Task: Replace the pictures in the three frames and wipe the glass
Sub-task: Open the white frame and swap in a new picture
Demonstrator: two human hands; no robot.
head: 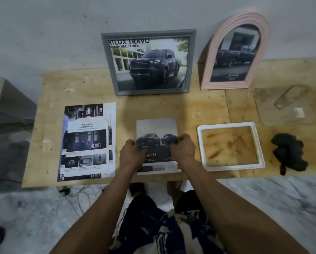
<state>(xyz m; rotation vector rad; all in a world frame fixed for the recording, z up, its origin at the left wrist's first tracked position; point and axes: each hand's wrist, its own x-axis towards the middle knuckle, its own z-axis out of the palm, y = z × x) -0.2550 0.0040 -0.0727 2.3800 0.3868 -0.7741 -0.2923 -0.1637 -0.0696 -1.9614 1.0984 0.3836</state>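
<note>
- The truck picture [158,143] lies flat at the near table edge, at 6 o'clock from the grey frame [148,62].
- Left hand [130,153] and right hand [183,148] rest on it, fingers curled and pinching the sheet (fingertips blurred).
- The white frame [230,146] lies empty just at 3 o'clock of the picture.
- Best done, I judge, by lifting the sheet by its edges and squaring its corners to the opening before pressing down.
- The black cloth [289,153] waits further toward 3 o'clock; the pink arched frame [236,52] stands at 1 o'clock.

left hand [130,153] curled, right hand [183,148] curled
</note>
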